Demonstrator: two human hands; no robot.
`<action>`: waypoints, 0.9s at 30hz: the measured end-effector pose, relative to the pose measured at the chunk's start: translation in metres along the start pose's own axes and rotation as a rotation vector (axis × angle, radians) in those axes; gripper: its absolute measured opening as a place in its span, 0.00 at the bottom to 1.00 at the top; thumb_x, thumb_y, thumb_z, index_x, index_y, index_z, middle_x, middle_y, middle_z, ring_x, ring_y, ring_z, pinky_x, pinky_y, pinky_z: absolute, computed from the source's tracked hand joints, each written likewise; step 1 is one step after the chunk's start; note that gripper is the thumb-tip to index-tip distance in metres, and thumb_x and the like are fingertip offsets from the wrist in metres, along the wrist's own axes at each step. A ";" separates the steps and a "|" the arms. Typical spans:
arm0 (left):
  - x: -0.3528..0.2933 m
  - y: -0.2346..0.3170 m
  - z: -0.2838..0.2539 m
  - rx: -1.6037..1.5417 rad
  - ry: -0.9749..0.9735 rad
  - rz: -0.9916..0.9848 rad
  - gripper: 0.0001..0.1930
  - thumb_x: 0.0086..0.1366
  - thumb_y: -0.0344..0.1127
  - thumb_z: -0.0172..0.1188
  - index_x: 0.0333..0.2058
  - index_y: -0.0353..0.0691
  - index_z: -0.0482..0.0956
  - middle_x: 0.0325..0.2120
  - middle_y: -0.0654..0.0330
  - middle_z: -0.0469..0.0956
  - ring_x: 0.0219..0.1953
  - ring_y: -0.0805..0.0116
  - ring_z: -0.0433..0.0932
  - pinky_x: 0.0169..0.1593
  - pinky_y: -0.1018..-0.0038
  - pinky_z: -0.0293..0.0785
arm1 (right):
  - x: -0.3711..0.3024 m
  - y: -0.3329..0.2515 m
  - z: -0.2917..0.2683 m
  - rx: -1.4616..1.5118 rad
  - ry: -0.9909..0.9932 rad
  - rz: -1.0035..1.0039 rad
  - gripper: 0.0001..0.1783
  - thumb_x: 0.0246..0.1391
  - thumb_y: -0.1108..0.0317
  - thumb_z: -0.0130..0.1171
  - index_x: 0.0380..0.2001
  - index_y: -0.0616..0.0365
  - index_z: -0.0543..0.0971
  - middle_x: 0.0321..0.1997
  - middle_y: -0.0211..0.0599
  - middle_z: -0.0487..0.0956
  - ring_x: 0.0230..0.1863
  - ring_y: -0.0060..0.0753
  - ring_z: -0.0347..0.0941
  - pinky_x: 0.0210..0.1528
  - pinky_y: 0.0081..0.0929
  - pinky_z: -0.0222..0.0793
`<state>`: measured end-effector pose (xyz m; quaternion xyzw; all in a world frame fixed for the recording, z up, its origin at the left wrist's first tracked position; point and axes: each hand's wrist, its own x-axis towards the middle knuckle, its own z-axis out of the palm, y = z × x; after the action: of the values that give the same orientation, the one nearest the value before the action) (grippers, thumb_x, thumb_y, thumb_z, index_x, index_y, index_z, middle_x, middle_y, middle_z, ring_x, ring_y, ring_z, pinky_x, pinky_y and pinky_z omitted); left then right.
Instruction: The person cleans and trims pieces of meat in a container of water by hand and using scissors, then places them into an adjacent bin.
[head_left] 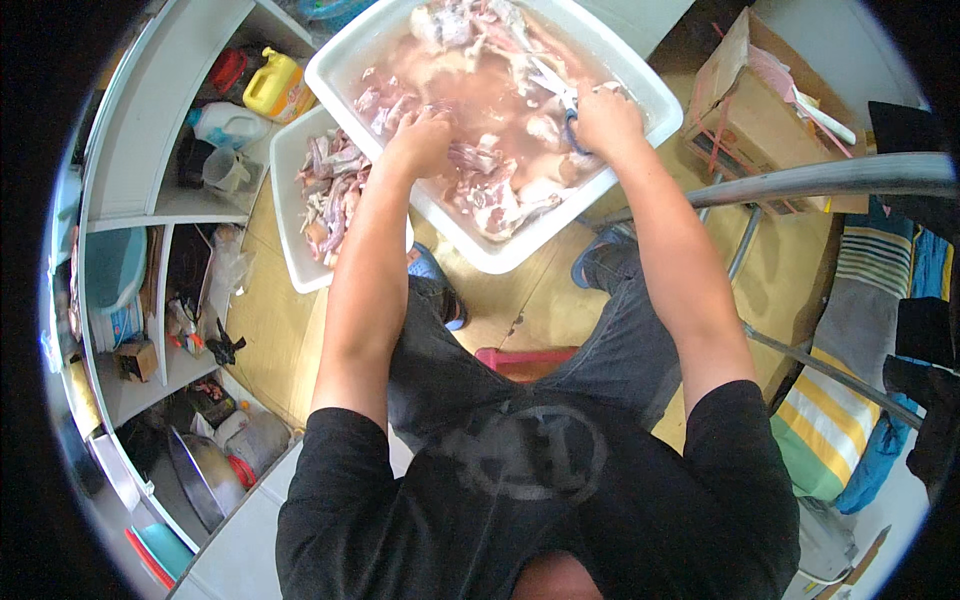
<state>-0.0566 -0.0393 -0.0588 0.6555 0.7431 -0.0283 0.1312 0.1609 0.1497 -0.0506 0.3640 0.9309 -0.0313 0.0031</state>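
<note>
A white plastic basin [497, 262] holds cloudy pinkish water with several pieces of raw poultry [500, 212] in it. My right hand [606, 118] is over the basin's right side, closed round the blue handles of a pair of scissors [553, 80]. Their metal blades point up and left, towards pale poultry parts at the far side. On the left side of the basin, my left hand [424, 138] has its fingers curled down on a piece of raw poultry [395, 108]; the fingertips are partly hidden.
A second white basin [297, 262] with cut poultry pieces stands at the left, partly under the big one. Left are open shelves [150, 215] with a yellow jug [277, 85]. A cardboard box [735, 105] and a metal rail [800, 178] are at the right. My feet flank a red stool [525, 362].
</note>
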 end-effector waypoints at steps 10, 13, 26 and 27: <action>0.017 0.061 -0.039 -0.477 0.418 -0.074 0.25 0.50 0.49 0.71 0.41 0.38 0.82 0.33 0.47 0.83 0.39 0.47 0.82 0.44 0.57 0.76 | -0.007 -0.038 -0.012 1.004 0.091 -0.145 0.25 0.63 0.57 0.58 0.55 0.63 0.71 0.47 0.48 0.80 0.46 0.39 0.79 0.48 0.33 0.73; 0.017 0.075 -0.041 -0.557 0.415 -0.119 0.28 0.50 0.49 0.71 0.47 0.38 0.79 0.38 0.46 0.82 0.44 0.47 0.81 0.47 0.58 0.76 | 0.007 -0.043 -0.001 1.365 0.033 -0.021 0.18 0.62 0.62 0.59 0.50 0.62 0.73 0.43 0.44 0.80 0.43 0.32 0.77 0.45 0.28 0.73; 0.014 0.056 -0.027 -1.257 0.270 0.006 0.21 0.67 0.38 0.56 0.55 0.32 0.75 0.40 0.56 0.80 0.42 0.68 0.76 0.48 0.72 0.72 | 0.012 -0.056 -0.021 1.447 0.258 -0.080 0.14 0.61 0.67 0.63 0.46 0.58 0.73 0.31 0.28 0.78 0.25 0.12 0.71 0.25 0.13 0.66; 0.013 0.056 -0.029 -1.280 0.274 -0.004 0.21 0.67 0.38 0.55 0.54 0.32 0.75 0.40 0.57 0.79 0.42 0.69 0.76 0.48 0.72 0.72 | 0.012 -0.058 -0.024 1.468 0.283 -0.069 0.14 0.61 0.68 0.64 0.46 0.59 0.73 0.31 0.28 0.78 0.25 0.12 0.71 0.25 0.13 0.65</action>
<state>-0.0080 -0.0131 -0.0269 0.4443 0.6245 0.5031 0.3994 0.1127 0.1170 -0.0239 0.2435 0.6733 -0.5973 -0.3614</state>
